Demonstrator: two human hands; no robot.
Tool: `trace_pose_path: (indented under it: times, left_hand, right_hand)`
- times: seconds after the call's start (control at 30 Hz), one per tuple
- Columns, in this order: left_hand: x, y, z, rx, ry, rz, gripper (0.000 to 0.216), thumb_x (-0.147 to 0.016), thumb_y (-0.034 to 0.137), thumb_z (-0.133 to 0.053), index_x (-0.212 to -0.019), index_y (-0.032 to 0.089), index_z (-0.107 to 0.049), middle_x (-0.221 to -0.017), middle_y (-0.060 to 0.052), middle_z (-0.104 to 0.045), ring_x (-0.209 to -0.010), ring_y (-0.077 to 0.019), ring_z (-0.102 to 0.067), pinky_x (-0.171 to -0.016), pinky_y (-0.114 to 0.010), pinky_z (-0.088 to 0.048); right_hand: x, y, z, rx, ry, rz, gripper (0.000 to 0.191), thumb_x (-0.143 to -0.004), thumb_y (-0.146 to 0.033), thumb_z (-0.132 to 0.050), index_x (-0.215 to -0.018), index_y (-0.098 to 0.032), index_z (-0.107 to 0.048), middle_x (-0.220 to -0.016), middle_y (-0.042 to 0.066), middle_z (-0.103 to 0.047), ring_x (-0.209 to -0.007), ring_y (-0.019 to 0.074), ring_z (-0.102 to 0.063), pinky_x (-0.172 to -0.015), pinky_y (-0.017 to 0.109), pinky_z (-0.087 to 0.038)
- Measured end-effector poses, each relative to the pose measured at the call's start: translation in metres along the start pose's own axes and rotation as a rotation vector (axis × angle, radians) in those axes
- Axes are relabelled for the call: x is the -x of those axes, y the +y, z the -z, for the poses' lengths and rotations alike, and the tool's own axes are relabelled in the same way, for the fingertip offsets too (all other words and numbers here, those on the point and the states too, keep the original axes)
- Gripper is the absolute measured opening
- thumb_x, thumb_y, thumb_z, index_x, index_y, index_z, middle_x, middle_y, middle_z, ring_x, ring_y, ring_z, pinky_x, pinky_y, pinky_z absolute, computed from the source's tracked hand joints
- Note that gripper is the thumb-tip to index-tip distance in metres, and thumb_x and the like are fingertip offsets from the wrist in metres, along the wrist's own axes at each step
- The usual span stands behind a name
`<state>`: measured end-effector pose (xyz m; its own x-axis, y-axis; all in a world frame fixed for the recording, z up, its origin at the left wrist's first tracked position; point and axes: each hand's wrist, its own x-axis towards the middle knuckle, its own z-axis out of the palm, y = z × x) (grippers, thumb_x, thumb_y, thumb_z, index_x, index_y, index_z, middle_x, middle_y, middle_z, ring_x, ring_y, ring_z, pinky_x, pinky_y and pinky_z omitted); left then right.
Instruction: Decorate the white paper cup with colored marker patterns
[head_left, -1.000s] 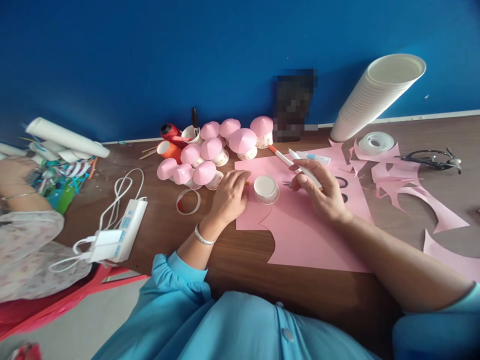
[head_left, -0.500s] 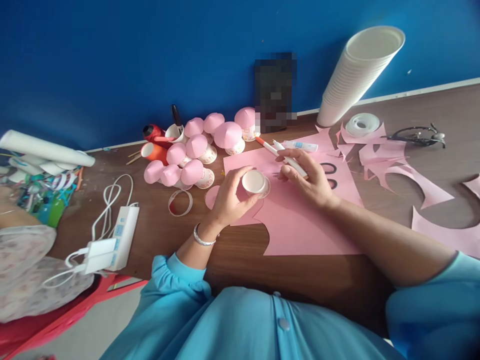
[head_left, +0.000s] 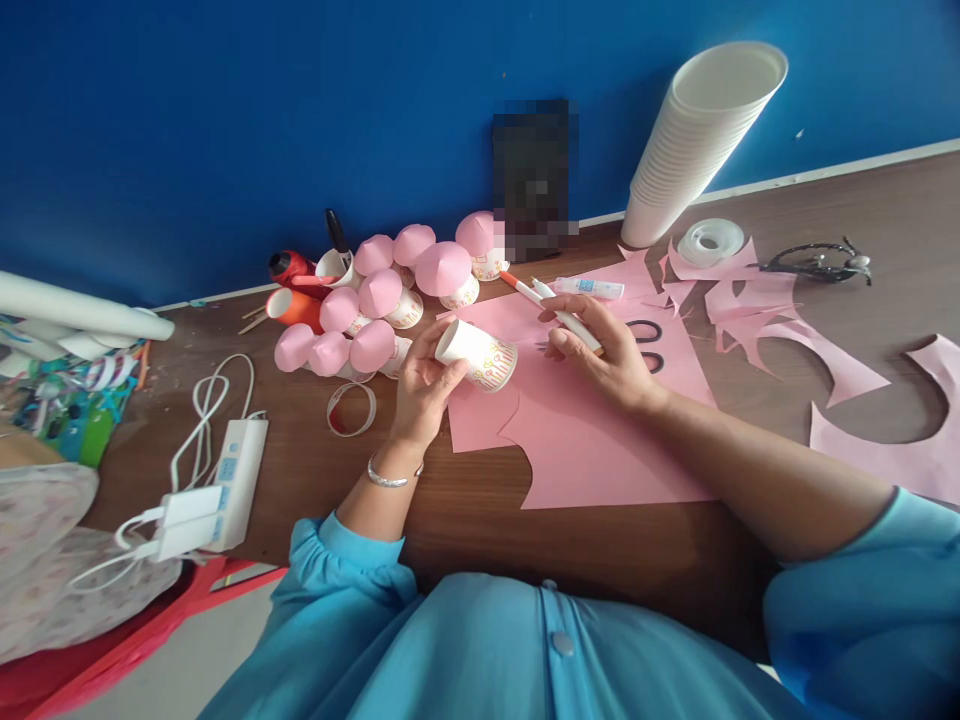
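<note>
On the brown wooden table, nearest the person, lies a large pink paper sheet with curved cut-outs. Just above its left edge the left hand grips a small white printed paper cup, tipped on its side and lifted clear, while the right hand is closed around a white marker pen over the sheet. Farther back, pink-capped paper-cup mushrooms cluster by the blue wall, with a leaning stack of white paper cups to the right.
</note>
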<state>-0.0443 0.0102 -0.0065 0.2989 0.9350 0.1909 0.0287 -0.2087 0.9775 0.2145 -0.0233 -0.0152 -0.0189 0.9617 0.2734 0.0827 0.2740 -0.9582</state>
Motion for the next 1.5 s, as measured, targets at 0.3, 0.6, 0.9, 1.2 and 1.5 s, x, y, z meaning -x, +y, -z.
trace_pose_path:
  times: [0.3, 0.6, 0.9, 1.2, 1.5]
  left_hand:
    - [0.0003, -0.0022, 0.0008, -0.091, -0.009, -0.063, 0.053, -0.093, 0.049, -0.071, -0.142, 0.032, -0.059, -0.141, -0.01, -0.069, -0.128, -0.0266, -0.068, -0.107, -0.044, -0.059]
    - [0.0, -0.0026, -0.0001, -0.1, 0.03, -0.06, 0.057, -0.084, 0.057, -0.079, -0.131, 0.028, -0.065, -0.124, -0.007, -0.07, -0.108, -0.0217, -0.07, -0.093, -0.036, -0.061]
    - [-0.0002, 0.0002, -0.0035, -0.103, 0.036, -0.059, 0.055, -0.082, 0.055, -0.082, -0.126, 0.027, -0.065, -0.121, -0.007, -0.069, -0.106, -0.0209, -0.069, -0.091, -0.034, -0.06]
    - [0.0011, -0.0031, -0.0013, -0.097, 0.03, -0.07, 0.053, -0.086, 0.055, -0.078, -0.13, 0.028, -0.064, -0.123, -0.007, -0.069, -0.108, -0.0209, -0.069, -0.091, -0.034, -0.06]
    - [0.0025, -0.0002, -0.0029, -0.082, 0.008, -0.035, 0.057, -0.084, 0.053, -0.081, -0.132, 0.028, -0.062, -0.125, -0.007, -0.069, -0.11, -0.0217, -0.069, -0.094, -0.036, -0.059]
  right_hand:
    - [0.0004, -0.0047, -0.0004, -0.045, -0.003, -0.022, 0.045, -0.099, -0.06, -0.063, -0.129, -0.027, -0.062, -0.115, 0.005, -0.071, -0.076, 0.0132, -0.067, -0.078, 0.033, -0.061]
    - [-0.0002, -0.007, -0.0003, -0.06, 0.025, -0.042, 0.042, -0.097, -0.059, -0.067, -0.116, -0.022, -0.066, -0.095, 0.003, -0.071, -0.075, 0.0134, -0.066, -0.072, 0.03, -0.058]
    - [-0.0003, -0.0069, -0.0004, -0.046, 0.04, -0.033, 0.036, -0.095, -0.054, -0.072, -0.113, -0.022, -0.068, -0.094, 0.002, -0.071, -0.073, 0.0137, -0.067, -0.071, 0.032, -0.058]
    - [-0.0005, -0.008, -0.0005, -0.031, 0.043, -0.047, 0.036, -0.096, -0.054, -0.07, -0.113, -0.022, -0.069, -0.086, 0.001, -0.07, -0.072, 0.0146, -0.066, -0.071, 0.033, -0.058]
    - [0.0002, -0.0088, 0.0006, -0.01, 0.039, -0.061, 0.035, -0.095, -0.054, -0.071, -0.112, -0.023, -0.07, -0.089, 0.002, -0.072, -0.073, 0.0149, -0.068, -0.071, 0.033, -0.059]
